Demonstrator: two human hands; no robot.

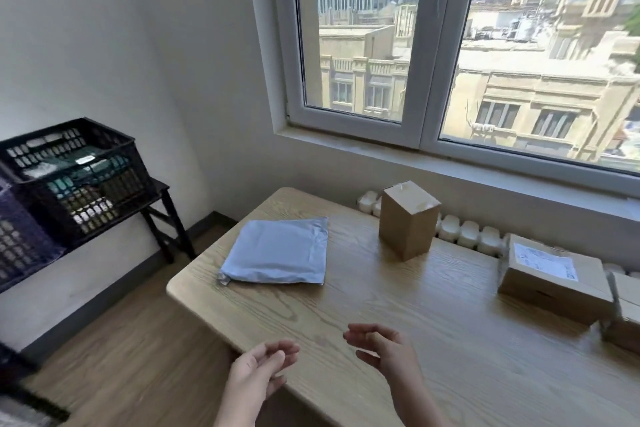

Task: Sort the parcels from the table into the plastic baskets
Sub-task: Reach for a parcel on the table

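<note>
Here my left hand (258,371) and right hand (386,347) hover empty at the near edge of the pale wooden table (433,340), fingers loosely curled and apart. The flat grey plastic mailer (277,253) lies ahead on the table, well apart from the black plastic basket (72,177) to the left.

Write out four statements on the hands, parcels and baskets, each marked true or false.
1. The left hand and right hand hold nothing. True.
2. The grey mailer lies in the black basket. False: the mailer lies flat on the table.
3. The tall cardboard box stands upright on the table. True.
4. The black basket is empty. False: parcels show inside it.
</note>
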